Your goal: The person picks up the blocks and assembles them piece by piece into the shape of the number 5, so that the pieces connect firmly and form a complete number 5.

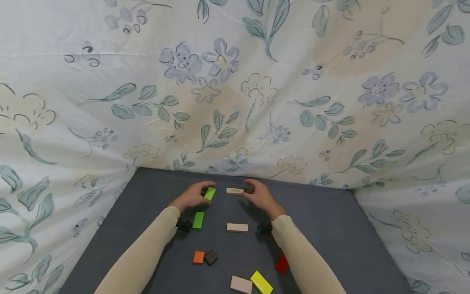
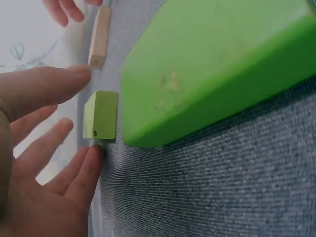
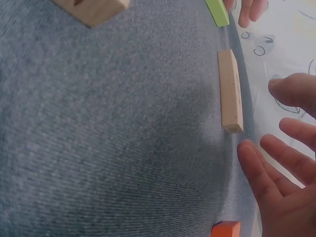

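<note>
Near the far edge of the dark cloth, my left hand (image 1: 191, 196) spreads its thumb and fingers around a light green block (image 1: 209, 193). In the left wrist view a gap shows between the thumb and that light green block (image 2: 104, 114); whether a fingertip touches its lower edge, I cannot tell. My right hand (image 1: 261, 197) is at the right end of a pale wooden block (image 1: 234, 191) with small dark writing. Its fingers are apart from the wooden block (image 3: 229, 91) in the right wrist view. A brighter green block (image 1: 198, 220) lies by my left wrist.
Another pale wooden block (image 1: 237, 228) lies between my forearms. Nearer are an orange block (image 1: 198, 257), a dark block (image 1: 211, 257), a pale block (image 1: 241, 284), a yellow block (image 1: 262, 282) and a red block (image 1: 282, 264), partly behind my right forearm. Flowered fabric (image 1: 235, 102) hangs behind.
</note>
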Demonstrator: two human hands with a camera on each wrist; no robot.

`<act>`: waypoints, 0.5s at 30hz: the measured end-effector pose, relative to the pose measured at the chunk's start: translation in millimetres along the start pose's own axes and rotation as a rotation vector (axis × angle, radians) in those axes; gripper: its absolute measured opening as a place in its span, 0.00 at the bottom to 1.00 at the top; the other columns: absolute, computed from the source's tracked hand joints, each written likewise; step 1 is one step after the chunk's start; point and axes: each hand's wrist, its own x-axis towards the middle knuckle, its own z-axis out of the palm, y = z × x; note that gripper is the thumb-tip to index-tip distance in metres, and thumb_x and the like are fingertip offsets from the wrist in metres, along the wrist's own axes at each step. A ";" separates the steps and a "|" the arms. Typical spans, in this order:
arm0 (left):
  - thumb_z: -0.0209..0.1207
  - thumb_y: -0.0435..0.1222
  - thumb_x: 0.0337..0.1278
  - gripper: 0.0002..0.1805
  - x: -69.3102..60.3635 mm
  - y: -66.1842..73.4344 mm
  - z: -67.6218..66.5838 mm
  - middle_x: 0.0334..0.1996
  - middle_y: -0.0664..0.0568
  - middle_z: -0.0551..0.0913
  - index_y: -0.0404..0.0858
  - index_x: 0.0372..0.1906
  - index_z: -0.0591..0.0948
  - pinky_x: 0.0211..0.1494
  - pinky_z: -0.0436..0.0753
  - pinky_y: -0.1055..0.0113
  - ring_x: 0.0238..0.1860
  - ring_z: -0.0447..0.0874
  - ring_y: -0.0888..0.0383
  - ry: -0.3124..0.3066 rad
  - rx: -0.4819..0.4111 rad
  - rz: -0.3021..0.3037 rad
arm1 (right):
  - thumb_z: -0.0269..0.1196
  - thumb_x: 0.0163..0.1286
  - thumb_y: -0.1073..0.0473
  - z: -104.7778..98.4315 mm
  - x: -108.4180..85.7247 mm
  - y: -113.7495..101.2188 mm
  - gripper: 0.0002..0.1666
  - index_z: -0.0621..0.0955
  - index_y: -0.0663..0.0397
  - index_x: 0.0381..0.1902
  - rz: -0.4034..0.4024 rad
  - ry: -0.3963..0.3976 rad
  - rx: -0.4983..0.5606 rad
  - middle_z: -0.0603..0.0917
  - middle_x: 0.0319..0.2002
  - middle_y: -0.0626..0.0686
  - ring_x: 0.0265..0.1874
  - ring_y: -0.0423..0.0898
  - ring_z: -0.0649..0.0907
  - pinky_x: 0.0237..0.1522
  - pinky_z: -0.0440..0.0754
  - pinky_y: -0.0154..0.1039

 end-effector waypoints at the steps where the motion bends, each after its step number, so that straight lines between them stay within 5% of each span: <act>1: 0.76 0.25 0.59 0.43 -0.2 -0.5 0.2 0.79 0.38 0.69 0.39 0.80 0.74 0.70 0.78 0.39 0.72 0.74 0.32 0.001 0.003 -0.002 | 0.74 0.75 0.57 1.0 0.3 0.1 0.33 0.79 0.58 0.74 0.004 -0.003 -0.002 0.82 0.67 0.59 0.52 0.54 0.87 0.51 0.87 0.55; 15: 0.75 0.24 0.59 0.41 -0.4 2.8 3.4 0.77 0.37 0.72 0.40 0.78 0.76 0.70 0.78 0.41 0.72 0.75 0.35 -0.002 0.039 -0.008 | 0.75 0.74 0.60 13.0 6.1 0.4 0.31 0.81 0.59 0.72 0.024 -0.026 -0.043 0.84 0.63 0.58 0.46 0.51 0.87 0.43 0.88 0.49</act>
